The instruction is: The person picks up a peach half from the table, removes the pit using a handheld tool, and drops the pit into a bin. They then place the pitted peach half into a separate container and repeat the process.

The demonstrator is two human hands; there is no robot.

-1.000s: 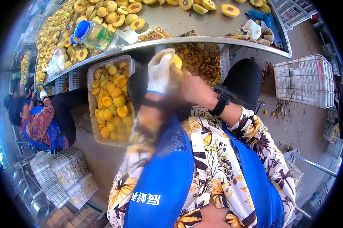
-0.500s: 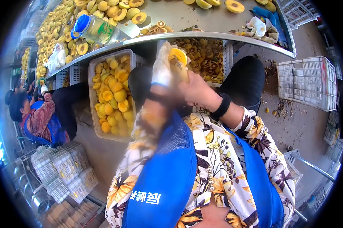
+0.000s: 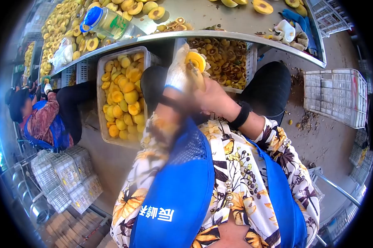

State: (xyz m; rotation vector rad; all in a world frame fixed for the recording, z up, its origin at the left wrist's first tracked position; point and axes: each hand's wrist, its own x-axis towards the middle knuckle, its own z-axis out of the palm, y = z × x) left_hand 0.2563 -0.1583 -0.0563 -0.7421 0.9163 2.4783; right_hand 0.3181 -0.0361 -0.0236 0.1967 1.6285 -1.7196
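My left hand (image 3: pixel 177 76), in a white knit glove, is closed around a yellow peach half (image 3: pixel 198 60) with its cut face showing. My bare right hand (image 3: pixel 215 98) grips a small pitting tool (image 3: pixel 198 79) with a pale handle. Its tip meets the cut face of the peach; the blade's exact shape is blurred. Both hands are close together above my lap, just in front of the table edge. Below them stands a crate of brownish cut pieces (image 3: pixel 229 62). A white bin (image 3: pixel 100 97) full of yellow peach halves is left of my knee.
The metal table (image 3: pixel 219 20) carries heaped peaches, a blue-capped bottle (image 3: pixel 110 25) and cloths (image 3: pixel 296 35). White crates stand right (image 3: pixel 335 95) and lower left (image 3: pixel 66 175). A co-worker (image 3: pixel 46 120) sits at the left. Scraps litter the floor.
The view has shifted slightly. My hands stay in nearly the same pose, with the tool still against the peach half.
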